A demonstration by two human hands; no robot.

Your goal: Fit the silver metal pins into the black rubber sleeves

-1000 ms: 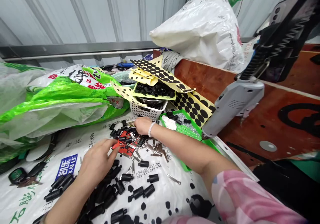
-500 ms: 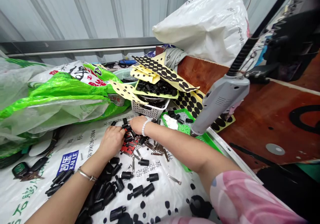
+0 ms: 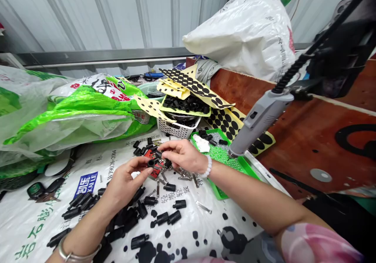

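Observation:
My left hand [image 3: 125, 182] pinches a small black plastic cap [image 3: 152, 163] between thumb and fingers, raised a little above the table. My right hand [image 3: 183, 154] is just right of it, fingers curled in a pinch on a small dark part [image 3: 159, 154] that nearly touches the cap. Beneath both hands lie several loose black caps [image 3: 164, 217], thin metal clips [image 3: 188, 175] and a red printed patch [image 3: 153, 165] on a white woven sack sheet [image 3: 38, 216].
A white basket [image 3: 176, 130] of black parts under yellow dotted sticker sheets [image 3: 194, 85] stands behind. A green tray [image 3: 235, 161] sits right, with a grey hanging power tool [image 3: 258, 118] above it. Green and white bags [image 3: 76, 110] crowd the left; a red-brown board [image 3: 308, 137] rises on the right.
Both hands have lifted from the pile near the basket and drawn back towards me. The left now holds a black cap and the right a small part, brought together.

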